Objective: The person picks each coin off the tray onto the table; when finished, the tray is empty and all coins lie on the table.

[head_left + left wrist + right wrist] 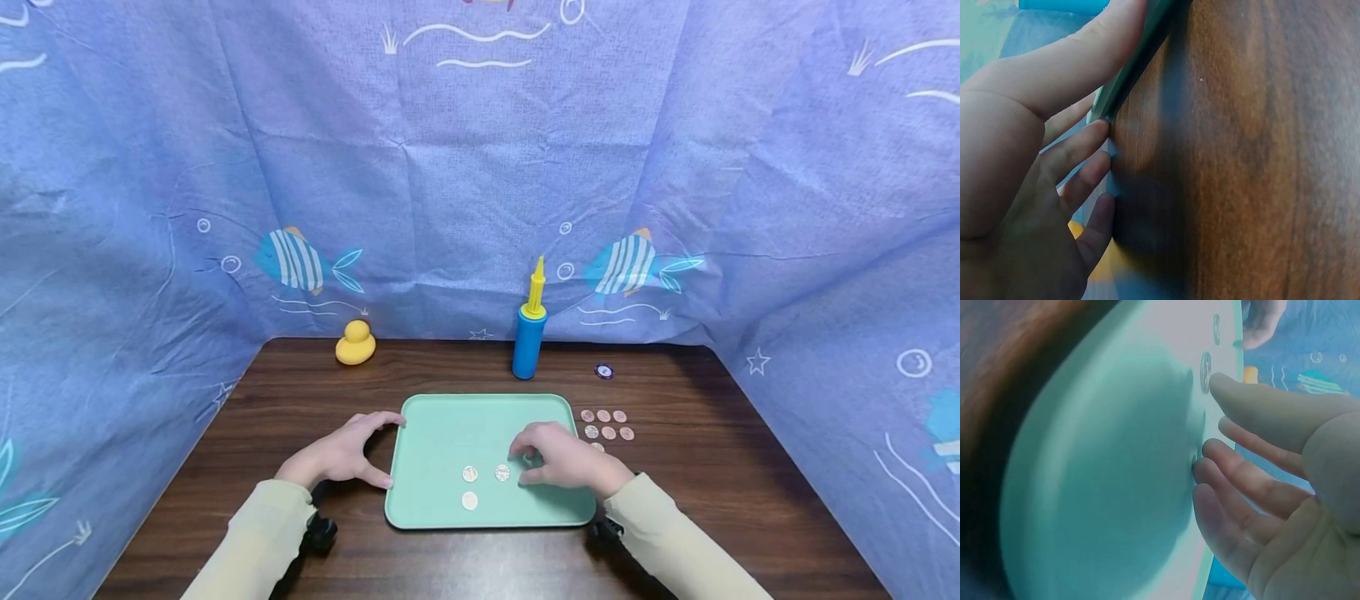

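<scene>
A mint green tray [450, 417] lies on the dark wooden table [300, 400]. Three silver coins [470, 473] sit on its front half. My right hand [525, 462] hovers low over the tray, fingers lightly bent, fingertips touching a further coin [531, 457]. In the right wrist view the fingertips [1200, 464] press onto the tray [1116, 487] with the thumb apart, near a coin [1205, 370]. My left hand [382, 450] braces against the tray's left edge. In the left wrist view its thumb [1079, 56] lies along the rim [1141, 50].
Several copper and silver coins [603, 425] lie on the table right of the tray. At the back stand a yellow rubber duck [356, 342], a blue and yellow hand pump [530, 329] and a small purple disc [603, 371]. Blue fish-print cloth [480, 167] walls three sides.
</scene>
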`<state>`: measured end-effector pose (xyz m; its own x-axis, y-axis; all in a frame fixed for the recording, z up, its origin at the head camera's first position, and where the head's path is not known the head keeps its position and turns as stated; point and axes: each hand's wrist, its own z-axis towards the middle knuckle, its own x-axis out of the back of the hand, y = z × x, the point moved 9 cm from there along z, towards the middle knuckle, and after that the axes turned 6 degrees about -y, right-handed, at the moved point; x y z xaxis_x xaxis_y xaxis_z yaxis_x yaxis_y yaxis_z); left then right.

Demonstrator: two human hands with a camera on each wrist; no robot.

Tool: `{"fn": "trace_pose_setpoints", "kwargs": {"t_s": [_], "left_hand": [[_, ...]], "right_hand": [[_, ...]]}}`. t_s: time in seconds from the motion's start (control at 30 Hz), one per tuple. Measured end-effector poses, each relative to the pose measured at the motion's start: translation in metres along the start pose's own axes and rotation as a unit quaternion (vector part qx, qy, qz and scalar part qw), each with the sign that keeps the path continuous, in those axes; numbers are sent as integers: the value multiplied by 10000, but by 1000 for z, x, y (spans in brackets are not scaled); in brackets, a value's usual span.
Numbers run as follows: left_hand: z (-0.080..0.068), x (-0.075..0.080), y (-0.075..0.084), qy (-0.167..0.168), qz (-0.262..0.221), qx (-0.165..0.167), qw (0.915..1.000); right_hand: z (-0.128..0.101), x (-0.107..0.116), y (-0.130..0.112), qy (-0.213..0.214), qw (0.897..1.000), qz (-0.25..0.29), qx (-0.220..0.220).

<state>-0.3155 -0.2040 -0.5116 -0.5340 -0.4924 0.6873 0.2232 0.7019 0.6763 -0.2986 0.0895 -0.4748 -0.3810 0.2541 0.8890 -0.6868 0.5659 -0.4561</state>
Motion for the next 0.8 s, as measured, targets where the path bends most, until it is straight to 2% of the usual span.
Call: {"fn": "trace_pose_setpoints", "kwargs": {"t_s": [0.4, 0.67, 0.8], "left_hand": [[0, 1, 0, 1, -25, 17, 10000], [0, 1, 1, -6, 6, 33, 10000], [0, 1, 1, -2, -14, 37, 10000]], "right_hand": [[18, -10, -19, -198, 9997, -49, 120], [24, -15, -28, -86, 9990, -200, 401], [25, -15, -28, -33, 9991, -199, 368]]}}
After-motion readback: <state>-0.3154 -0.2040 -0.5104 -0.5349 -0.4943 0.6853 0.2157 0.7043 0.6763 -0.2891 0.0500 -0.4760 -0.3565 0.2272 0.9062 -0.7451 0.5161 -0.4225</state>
